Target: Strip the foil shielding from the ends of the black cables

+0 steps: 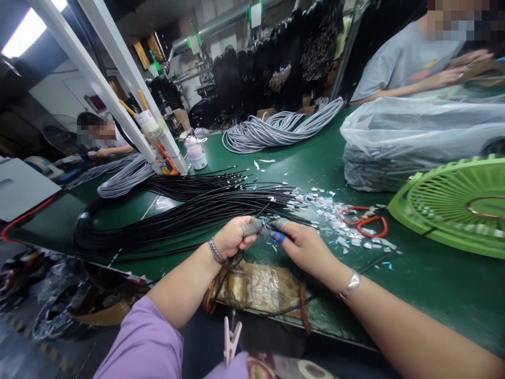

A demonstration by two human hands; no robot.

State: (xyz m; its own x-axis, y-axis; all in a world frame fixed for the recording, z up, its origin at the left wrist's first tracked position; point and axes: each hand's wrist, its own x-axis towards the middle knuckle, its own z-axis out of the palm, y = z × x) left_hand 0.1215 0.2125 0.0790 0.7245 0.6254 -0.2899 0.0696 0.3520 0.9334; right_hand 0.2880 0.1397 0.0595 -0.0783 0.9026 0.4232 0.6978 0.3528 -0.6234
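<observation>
Fingers of the left hand (pixel 235 237) and right hand (pixel 303 245) pinch one black wire (pixel 265 209) (capped fingertips); it could slip into the near bundle (pixel 177 218).

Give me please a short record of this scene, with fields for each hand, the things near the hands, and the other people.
left hand: pinches a thin black cable end, fingertips covered in grey
right hand: meets the left at the same cable end, one fingertip covered in blue
cable bundle: black, lying across the green table, behind the hands
scraps: small pale bits scattered right of the hands
red-handled tool: lies among the scraps
green fan: far right
other people: two, seated at the far side
</observation>
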